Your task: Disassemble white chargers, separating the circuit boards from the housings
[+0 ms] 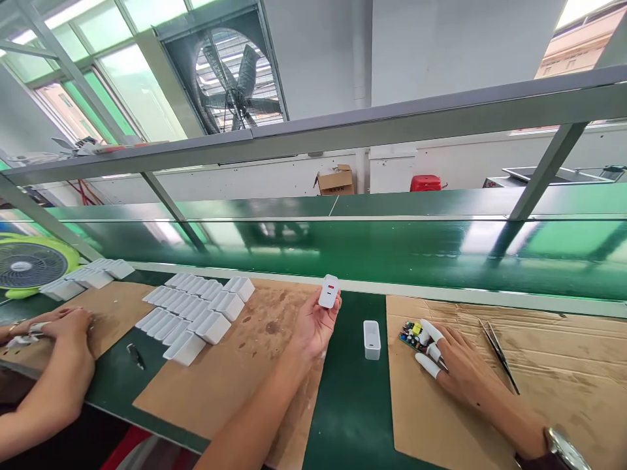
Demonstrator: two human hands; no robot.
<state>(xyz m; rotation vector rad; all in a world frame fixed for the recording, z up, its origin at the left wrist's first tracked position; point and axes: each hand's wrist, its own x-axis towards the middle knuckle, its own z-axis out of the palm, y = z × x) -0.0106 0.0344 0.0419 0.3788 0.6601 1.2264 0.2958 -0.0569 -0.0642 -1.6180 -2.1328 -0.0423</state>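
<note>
"Head view: what does the left hand have?"

"It's closed round a white casing, thumb and fingers clamped on its sides. The end with a red port and a dark port faces the camera."

"Whereabouts is that, against the edges?"

"Held up at the right-hand edge of the left cardboard sheet, close in view to the pale strip along the back of the bench."

"And the right hand?"

"White-capped fingertips touch the right end of a circuit board. I can't tell whether they pinch it. The board lies at the left edge of the right cardboard sheet."

"What's in the gap between the sheets?"

"Green bench top, running from the back strip to the near side. An open white box stands there, just beside the right sheet, with green showing all round it."

"Tight spots?"

"Tweezers lie just right of the right hand. Rows of white cases crowd the left sheet's far left part; a co-worker's hands are well beyond those."
</note>
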